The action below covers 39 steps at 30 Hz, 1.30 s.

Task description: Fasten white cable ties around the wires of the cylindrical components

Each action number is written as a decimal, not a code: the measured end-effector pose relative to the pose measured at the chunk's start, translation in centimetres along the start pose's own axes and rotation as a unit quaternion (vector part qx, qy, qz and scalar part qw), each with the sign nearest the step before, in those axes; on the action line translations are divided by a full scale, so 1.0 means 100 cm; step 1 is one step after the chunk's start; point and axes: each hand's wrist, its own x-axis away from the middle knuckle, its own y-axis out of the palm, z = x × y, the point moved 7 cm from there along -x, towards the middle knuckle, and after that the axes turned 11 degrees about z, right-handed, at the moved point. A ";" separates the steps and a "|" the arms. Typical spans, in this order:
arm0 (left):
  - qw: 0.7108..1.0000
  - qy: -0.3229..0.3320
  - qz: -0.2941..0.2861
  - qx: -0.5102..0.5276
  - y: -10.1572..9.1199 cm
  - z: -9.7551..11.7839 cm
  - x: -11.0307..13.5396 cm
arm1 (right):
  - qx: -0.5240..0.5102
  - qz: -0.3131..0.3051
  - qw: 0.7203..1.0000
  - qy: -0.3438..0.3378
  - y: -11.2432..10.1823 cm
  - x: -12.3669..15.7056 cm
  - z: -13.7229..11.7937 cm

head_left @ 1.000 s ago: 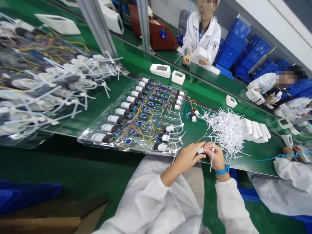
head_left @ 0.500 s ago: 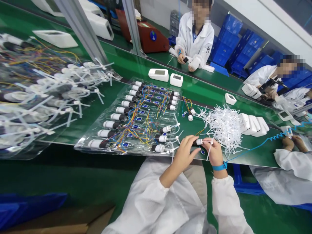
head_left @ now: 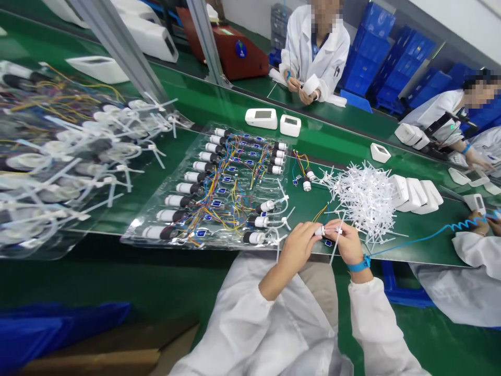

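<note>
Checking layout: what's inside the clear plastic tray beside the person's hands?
The tray holds white-and-black cylinders, coloured wires, blue-faced boards and white plastic ties; whatever the wires cover cannot be seen.

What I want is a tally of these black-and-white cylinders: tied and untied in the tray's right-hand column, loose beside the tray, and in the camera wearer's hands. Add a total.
Tied cylinders: 3
Untied cylinders: 4
Loose cylinders: 2
Held cylinder: 1
Total: 10
</note>
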 end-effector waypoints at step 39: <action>0.972 -0.125 0.036 0.195 -0.024 0.004 0.016 | -0.216 0.111 0.965 0.100 0.001 -0.002 0.016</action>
